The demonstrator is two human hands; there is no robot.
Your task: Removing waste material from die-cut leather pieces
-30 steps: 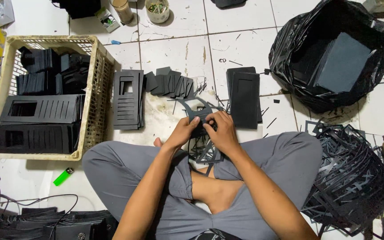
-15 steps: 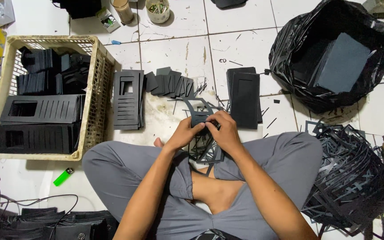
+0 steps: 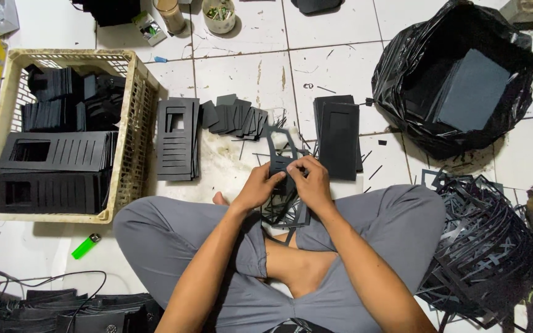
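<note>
I sit cross-legged on a white tiled floor. Both hands grip one black die-cut card sheet held over my shins. My left hand pinches its left side. My right hand pinches its right side, thumbs close together. Thin black offcut strips hang from the sheet onto my legs. Just beyond the hands lie a stack of slotted black panels, a fanned row of small black pieces and a stack of plain black rectangles.
A woven plastic crate on the left holds stacked black panels. A black rubbish bag with dark sheets sits upper right. A heap of black frame scraps lies at right. A green lighter and cables lie lower left.
The hands have shifted only slightly on the black sheet; its upper part now sticks up a little more above the fingers. Nothing else has moved.
</note>
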